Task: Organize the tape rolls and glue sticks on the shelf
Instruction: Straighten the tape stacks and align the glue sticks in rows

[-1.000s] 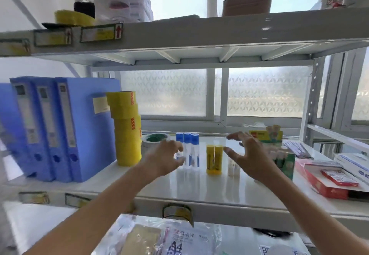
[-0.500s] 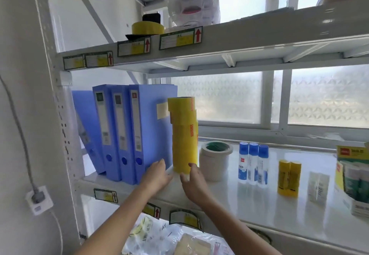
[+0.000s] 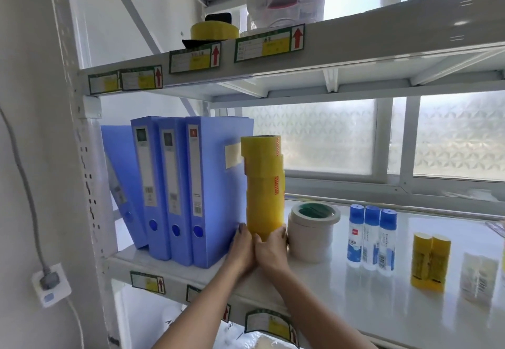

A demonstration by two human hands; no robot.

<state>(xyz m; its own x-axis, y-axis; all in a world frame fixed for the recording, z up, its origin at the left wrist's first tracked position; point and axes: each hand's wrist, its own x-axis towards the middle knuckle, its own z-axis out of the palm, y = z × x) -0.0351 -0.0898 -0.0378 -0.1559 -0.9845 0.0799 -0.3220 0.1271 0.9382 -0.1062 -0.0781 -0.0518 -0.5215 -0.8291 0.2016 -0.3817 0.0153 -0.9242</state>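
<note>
Both hands meet at the foot of the stack of yellow tape rolls (image 3: 264, 184) and grip it between them. The left hand (image 3: 241, 250) cups the left side of the bottom roll with its fingers curled up against it. The right hand (image 3: 272, 249) wraps the right side and front, and the two hands touch each other below the roll. The stack stands on the shelf (image 3: 355, 310) toward its left end, near the front edge. Its rolls sit a little out of line, so the column looks slightly crooked. Just to its left stand the blue binders (image 3: 191, 184), upright in a row, with the nearest one beside the left hand. Just to its right are the white tape rolls (image 3: 313, 232), piled up and touching the right hand. Further right along the shelf stand three blue-capped glue sticks (image 3: 371, 242) pressed side by side, then two yellow glue sticks (image 3: 431, 262) nearer the front edge. On the upper shelf (image 3: 355, 34) lies a single yellow tape roll (image 3: 214, 31)
</note>
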